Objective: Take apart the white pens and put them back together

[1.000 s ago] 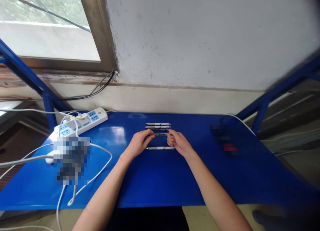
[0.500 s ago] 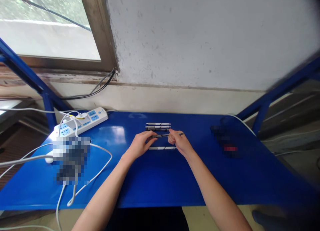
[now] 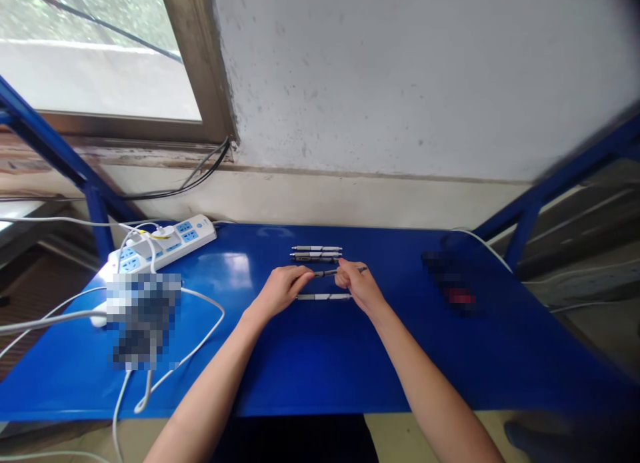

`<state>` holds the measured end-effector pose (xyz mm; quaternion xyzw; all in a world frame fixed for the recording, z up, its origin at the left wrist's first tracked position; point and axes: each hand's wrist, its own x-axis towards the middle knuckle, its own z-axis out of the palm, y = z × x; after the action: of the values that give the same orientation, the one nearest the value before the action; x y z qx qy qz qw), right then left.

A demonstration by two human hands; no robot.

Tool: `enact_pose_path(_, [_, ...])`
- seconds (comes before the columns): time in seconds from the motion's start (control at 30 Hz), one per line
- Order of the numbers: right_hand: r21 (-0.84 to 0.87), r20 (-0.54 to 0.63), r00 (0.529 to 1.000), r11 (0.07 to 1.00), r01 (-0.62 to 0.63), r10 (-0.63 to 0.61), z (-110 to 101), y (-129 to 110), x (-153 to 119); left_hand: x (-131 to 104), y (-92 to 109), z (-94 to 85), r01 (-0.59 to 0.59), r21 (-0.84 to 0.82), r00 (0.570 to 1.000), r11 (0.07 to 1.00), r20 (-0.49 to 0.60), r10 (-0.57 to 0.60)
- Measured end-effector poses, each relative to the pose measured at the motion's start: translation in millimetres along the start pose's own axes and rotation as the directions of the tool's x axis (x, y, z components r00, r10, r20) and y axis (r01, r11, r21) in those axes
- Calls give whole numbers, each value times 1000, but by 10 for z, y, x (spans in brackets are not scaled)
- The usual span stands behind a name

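Note:
A slim pen is held sideways between my two hands, just above the blue table. My left hand is closed on its left end, thumb and fingers pinched together. My right hand grips the other end, and the pen's dark tip sticks out past the fist. Beyond the hands lie several more pens side by side, white and black ones, parallel to the table's back edge. Nearer to me, a white pen rests on the table below the held one, its right end close to my right hand.
At the left stand a white power strip with plugs and a blurred-out object among loose white cables. A dark blurred item with a red patch lies at the right. Blue frame bars flank the table.
My left hand's fingers have closed in; thumb and fingertips, spread apart before, are now together on the pen's left end. My right hand has hardly moved.

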<state>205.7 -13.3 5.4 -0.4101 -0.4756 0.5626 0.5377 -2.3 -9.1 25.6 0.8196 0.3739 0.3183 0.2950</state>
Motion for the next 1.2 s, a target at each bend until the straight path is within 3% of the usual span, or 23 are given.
enact_pose_path(0.17, [2, -39, 999, 1000, -14, 14, -5, -6, 11, 5, 4, 20, 40, -137, 997, 990, -53, -48])
enact_pose_path(0.6, [-161, 64, 997, 986, -39, 50, -14, -23, -6, 35, -36, 17, 106, -159, 984, 982, -126, -127])
enact_pose_path(0.73, [-157, 28, 999, 987, -40, 45, -11, -30, 2, 37, -47, 16, 60, -212, 991, 975, -106, -84])
enact_pose_path(0.9, [-141, 30, 998, 988, -59, 64, -9, -37, 1, 36, -63, 20, 118, -146, 988, 982, -79, -130])
enact_pose_path(1.07, [-127, 34, 998, 991, -44, 49, -11, -43, -6, 36, -54, 14, 58, -165, 996, 985, -55, -68])
enact_pose_path(1.2, [-133, 51, 998, 990, -40, 47, 2, -62, -10, 33, -51, 17, 93, -109, 994, 990, -45, -98])
